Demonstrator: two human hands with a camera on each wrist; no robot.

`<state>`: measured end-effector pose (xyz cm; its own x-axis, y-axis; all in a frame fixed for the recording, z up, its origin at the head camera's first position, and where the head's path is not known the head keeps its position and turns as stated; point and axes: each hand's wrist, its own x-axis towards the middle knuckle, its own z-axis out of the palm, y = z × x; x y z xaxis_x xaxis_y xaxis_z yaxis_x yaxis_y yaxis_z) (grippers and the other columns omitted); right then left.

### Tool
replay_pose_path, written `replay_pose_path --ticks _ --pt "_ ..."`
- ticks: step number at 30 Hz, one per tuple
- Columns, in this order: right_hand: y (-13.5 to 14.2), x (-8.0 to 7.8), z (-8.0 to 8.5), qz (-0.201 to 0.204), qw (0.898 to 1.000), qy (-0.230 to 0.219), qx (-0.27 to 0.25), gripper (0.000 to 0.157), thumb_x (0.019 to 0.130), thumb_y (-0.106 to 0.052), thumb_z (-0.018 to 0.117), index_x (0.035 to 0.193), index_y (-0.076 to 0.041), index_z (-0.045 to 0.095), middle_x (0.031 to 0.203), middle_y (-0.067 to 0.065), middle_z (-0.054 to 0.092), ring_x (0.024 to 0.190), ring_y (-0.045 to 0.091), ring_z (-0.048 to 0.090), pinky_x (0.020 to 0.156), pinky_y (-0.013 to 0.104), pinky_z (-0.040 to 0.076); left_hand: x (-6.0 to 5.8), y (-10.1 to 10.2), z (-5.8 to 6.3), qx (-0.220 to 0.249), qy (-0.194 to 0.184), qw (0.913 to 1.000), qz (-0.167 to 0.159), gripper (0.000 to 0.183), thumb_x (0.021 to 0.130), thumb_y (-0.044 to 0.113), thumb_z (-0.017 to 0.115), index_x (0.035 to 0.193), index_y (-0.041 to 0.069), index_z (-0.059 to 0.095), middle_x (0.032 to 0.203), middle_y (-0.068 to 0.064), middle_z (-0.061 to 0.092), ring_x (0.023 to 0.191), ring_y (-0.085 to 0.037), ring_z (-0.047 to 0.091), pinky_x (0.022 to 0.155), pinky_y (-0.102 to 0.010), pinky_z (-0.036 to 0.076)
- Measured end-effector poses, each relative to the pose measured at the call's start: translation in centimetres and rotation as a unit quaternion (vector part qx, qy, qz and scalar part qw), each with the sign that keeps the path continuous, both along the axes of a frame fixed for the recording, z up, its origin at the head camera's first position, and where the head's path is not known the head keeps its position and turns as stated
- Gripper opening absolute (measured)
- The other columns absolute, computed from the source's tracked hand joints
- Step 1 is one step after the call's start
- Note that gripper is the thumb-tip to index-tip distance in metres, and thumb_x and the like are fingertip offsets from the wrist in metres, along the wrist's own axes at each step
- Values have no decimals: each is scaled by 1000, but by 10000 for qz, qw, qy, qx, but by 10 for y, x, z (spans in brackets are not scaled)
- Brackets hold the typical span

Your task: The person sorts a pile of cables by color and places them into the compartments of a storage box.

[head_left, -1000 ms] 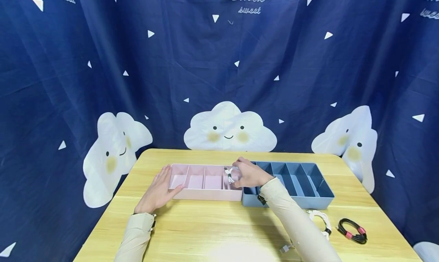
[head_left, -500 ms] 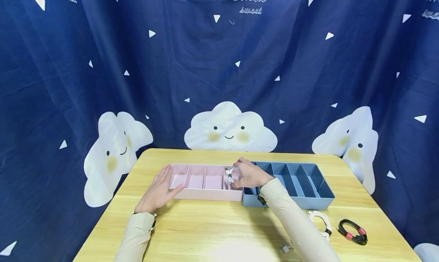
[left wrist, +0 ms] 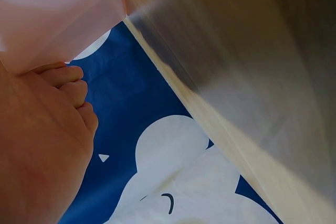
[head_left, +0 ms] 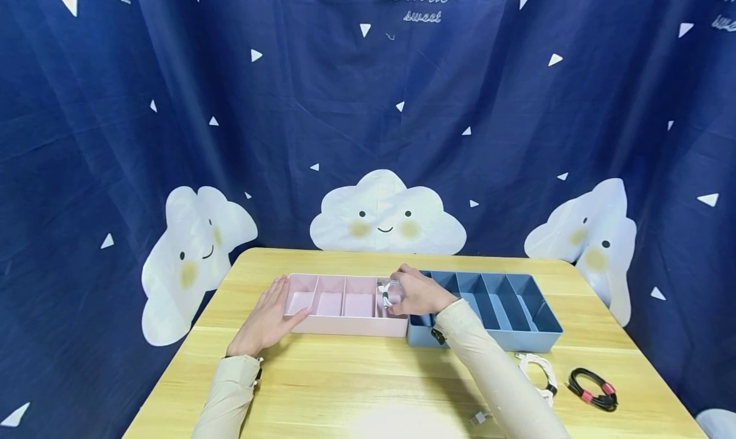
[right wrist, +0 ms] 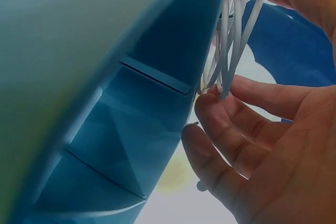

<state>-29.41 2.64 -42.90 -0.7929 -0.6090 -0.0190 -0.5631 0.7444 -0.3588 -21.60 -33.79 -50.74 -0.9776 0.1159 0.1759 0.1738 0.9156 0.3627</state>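
A coiled white cable (head_left: 386, 294) with a dark tie is held by my right hand (head_left: 422, 292) over the rightmost compartment of the pink divided box (head_left: 347, 326). In the right wrist view the loops of the white cable (right wrist: 231, 40) sit between the thumb and the curled fingers, beside the blue box wall. My left hand (head_left: 264, 317) rests against the left end of the pink box, fingers along its side and thumb over the front rim. The left wrist view shows the left hand (left wrist: 47, 124) with its fingertips beside the pink wall (left wrist: 63, 19).
A blue divided box (head_left: 489, 338) stands right of the pink box, partly behind the right forearm. Further right lie a coiled white cable (head_left: 543, 365) and a coiled black cable with pink ties (head_left: 595, 397). A white plug (head_left: 478, 418) pokes out near the right sleeve.
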Motion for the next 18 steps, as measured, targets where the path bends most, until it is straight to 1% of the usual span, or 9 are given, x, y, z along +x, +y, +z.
replay_pose_path --ticks 10,18 --pt "-2 -1 -1 -5 10000 16 5 70 81 -37 86 137 -3 62 135 10 58 108 24 60 93 43 57 1 0 1 -7 -26 10000 -14 102 100 67 49 161 -8 20 170 -27 20 160 -44 17 129 -61 20" --pt "-2 -1 -2 36 10000 3 -67 72 80 -38 87 137 -1 62 132 11 58 105 23 59 91 41 57 1 1 1 -4 -11 10000 -12 101 100 67 49 161 -8 20 170 -27 21 160 -44 18 129 -62 20"
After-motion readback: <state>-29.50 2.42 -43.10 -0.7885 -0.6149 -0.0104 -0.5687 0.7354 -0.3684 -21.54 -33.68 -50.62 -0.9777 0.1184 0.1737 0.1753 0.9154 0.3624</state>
